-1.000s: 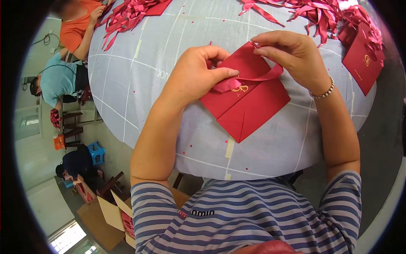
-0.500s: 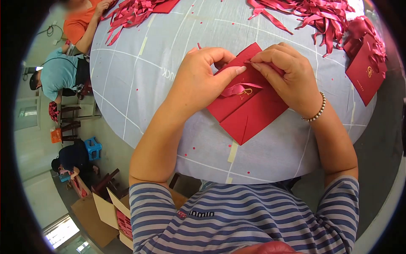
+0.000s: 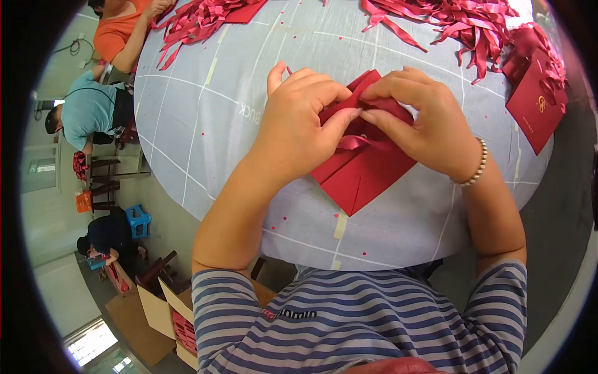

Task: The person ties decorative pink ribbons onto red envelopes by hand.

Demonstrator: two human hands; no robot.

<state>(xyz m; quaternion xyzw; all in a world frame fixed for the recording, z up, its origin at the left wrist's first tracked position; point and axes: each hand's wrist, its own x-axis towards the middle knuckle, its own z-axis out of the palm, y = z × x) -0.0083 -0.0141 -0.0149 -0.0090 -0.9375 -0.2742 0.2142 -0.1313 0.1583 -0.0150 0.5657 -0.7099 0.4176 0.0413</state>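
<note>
A red paper gift bag lies folded flat and turned at an angle on the cloth-covered table in front of me. My left hand pinches the bag's upper edge between thumb and forefinger. From the other side, my right hand pinches the same edge, the two thumb tips almost meeting. A pink-red ribbon loops across the bag's face below my thumbs. Whether a ribbon end also sits between the fingertips is hidden.
Loose red ribbons are heaped at the far right, with more red bags beside them. Another ribbon pile lies far left, near a person in orange. An open carton stands on the floor at lower left.
My fingertips have drawn together at the bag's upper edge, and the edge now bulges up between them. The left fingers have spread upward a little.
</note>
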